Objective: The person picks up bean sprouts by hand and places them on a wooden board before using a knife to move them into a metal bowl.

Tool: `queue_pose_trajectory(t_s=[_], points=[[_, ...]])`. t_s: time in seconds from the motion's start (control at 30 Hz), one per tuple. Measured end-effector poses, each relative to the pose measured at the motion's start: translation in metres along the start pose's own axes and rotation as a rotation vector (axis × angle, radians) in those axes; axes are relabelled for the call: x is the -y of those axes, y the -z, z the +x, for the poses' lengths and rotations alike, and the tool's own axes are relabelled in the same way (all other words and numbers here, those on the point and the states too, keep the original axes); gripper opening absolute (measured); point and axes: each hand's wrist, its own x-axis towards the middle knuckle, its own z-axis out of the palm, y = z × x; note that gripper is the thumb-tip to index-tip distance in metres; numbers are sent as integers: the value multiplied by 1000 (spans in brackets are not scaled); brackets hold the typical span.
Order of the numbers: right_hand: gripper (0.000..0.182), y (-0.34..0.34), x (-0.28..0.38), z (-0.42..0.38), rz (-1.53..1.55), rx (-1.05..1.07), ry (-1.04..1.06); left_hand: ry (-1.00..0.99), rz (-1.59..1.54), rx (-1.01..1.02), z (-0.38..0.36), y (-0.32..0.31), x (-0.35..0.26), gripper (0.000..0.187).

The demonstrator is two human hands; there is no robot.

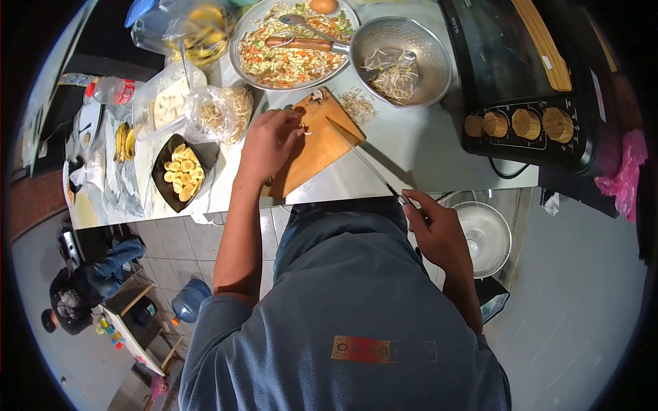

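Observation:
My left hand (269, 142) is over the left part of a wooden cutting board (315, 154), its fingers curled in a pinch. At the fingertips shows a small pale curved piece that looks like a bean sprout (306, 129). In my right hand (437, 229), near the counter's front edge, is a knife (370, 166) gripped by its handle. Its blade points up and left across the board's right edge. A small brownish scrap (317, 95) lies at the top of the board. Thin sprout trimmings (358, 106) are scattered just beyond it.
A metal bowl (435, 58) holds bean sprouts; beside it is a tray (240, 68) of chopped vegetables with an egg. Left are a bag of sprouts (212, 116) and a dark dish (163, 161) of yellow slices. An oven (493, 82) stands right. A person (75, 294) sits lower left.

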Motion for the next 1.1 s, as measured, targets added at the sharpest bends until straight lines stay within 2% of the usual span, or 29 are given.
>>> queue_pose_trajectory(t_s=[0.07, 0.17, 0.4, 0.77, 0.87, 1.1], points=[[35, -3, 6, 2, -18, 53, -14, -146, 103, -17, 0, -1, 9, 27], [34, -7, 10, 3, -36, 78, 0, -64, 47, 39, 2, -3, 10, 28], [33, -13, 13, 3, -69, 82, 27, -86, 34, -59, 0, -14, 19, 24], [32, -16, 16, 4, -82, 45, 46, -72, 40, -77, -1, -16, 20, 26], [32, -13, 23, 3, -117, 88, -15, -80, 41, -82, -1, -17, 22, 26], [33, -14, 19, 4, -111, 61, 46, -81, 66, -85, -2, -16, 16, 26]])
